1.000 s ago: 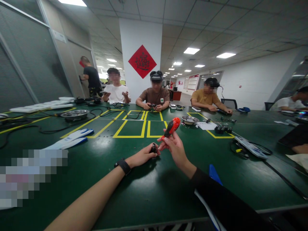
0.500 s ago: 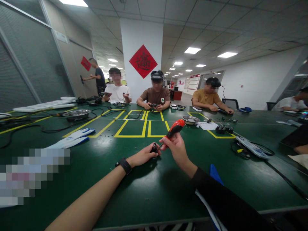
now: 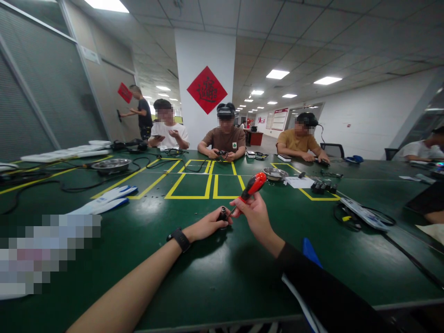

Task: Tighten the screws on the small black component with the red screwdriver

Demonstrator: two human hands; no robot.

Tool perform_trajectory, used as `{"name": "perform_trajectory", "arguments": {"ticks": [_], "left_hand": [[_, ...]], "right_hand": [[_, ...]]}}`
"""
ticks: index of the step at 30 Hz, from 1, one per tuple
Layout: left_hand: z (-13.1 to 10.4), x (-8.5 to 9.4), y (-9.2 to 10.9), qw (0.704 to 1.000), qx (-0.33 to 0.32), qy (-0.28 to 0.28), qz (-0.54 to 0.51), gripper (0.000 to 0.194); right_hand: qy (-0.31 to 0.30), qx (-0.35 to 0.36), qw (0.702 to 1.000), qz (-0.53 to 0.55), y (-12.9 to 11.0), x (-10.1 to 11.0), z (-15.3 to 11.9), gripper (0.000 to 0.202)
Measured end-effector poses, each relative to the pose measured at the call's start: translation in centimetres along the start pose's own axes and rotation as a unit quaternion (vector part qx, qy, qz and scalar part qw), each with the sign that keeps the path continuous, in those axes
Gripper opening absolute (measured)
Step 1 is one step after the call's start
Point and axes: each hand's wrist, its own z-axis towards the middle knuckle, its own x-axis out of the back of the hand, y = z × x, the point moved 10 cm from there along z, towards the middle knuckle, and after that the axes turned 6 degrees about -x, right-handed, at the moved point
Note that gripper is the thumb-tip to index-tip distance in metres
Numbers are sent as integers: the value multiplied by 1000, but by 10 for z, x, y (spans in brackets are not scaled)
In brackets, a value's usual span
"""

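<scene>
My left hand is closed around a small black part with a metal top, held just above the green table. A red and black screwdriver is in my right hand, its handle tilted up to the right. The fingers of my right hand pinch it low, near the shaft. Its shaft points down-left toward the side of the black part; the tip is too small to make out. Both hands are close together at the middle of the view.
Gloves lie at the left. Metal bowls stand farther back, one beyond my right hand. Several black blocks and a white power strip are at the right. People sit across the table.
The screwdriver handle has turned slightly, showing more red on its side. Both hands stay in nearly the same place. Across the table, the person in white has raised a hand.
</scene>
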Motion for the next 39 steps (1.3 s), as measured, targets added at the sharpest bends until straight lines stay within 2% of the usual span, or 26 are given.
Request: {"name": "perform_trajectory", "arguments": {"ticks": [7,16,23,28,32,36,39], "left_hand": [[0,1,-1,1000,5,6,10,24],[0,1,-2,1000,8,3,1,24],[1,1,2,1000,-10,2,18,21],[1,1,1,1000,-9,0,16,22],[0,0,2,1000,-5,-2,1,22],[1,0,2,1000,-8,-2,13,23],[1,1,1,1000,-5,0,19,25]], "right_hand": [[-40,-12,999,32,1,-7,-2,23],[11,-4,1000,5,1,3,1,33],[-36,-25,998,44,0,-6,-2,33],[-22,-10,1000,6,0,-4,0,25],[-2,-9,1000,5,2,1,1,30],[-34,-19,999,35,1,-5,-1,27],[-50,-15,998,19,-2,-11,-3,27]]}}
